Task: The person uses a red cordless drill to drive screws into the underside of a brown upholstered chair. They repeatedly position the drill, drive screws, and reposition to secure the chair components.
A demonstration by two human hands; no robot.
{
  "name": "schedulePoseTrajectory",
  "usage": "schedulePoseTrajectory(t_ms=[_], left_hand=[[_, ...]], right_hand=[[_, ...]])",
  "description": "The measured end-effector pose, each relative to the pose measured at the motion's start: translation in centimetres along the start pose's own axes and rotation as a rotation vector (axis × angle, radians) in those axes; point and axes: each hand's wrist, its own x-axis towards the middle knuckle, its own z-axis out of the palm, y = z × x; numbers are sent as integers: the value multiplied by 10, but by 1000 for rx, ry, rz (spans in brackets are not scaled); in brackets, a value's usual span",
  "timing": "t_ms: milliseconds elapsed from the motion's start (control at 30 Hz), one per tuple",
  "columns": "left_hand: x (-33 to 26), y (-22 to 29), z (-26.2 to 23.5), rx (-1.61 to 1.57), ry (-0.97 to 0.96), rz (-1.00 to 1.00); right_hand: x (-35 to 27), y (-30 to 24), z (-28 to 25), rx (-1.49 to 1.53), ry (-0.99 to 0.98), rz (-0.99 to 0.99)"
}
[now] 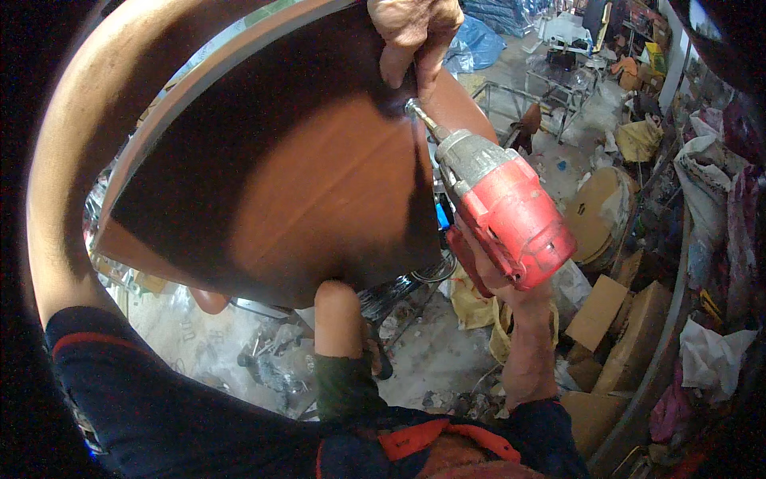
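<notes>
A large brown upholstered panel (343,172) with a smooth, leather-like surface and a paler edge is tilted across the middle of the view. Reaching round its far left side, my left arm brings my left hand (415,32) to the top edge, where the fingers close on the panel. Just below those fingertips, the bit of a red and grey impact driver (511,207) meets the panel's right edge. My right hand (491,267) is wrapped round the driver's grip, partly hidden behind its body. Any screw at the bit's tip is too small to make out.
A bare knee (337,307) is at the panel's lower edge. Cardboard boxes (598,311), a round brown disc (602,215) and cloth scraps crowd the right side. Farther back are a metal frame (558,84) and blue plastic sheeting (475,52). Debris litters the floor (431,351).
</notes>
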Motion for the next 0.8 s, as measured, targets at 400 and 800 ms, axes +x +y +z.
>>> schedulePoseTrajectory(t_ms=[400, 800], left_hand=[[-1, 2, 8, -9, 38, -3], [0, 6, 10, -12, 60, 0]], right_hand=[[10, -11, -9, -667, -170, -332], [8, 15, -14, -790, -225, -382]])
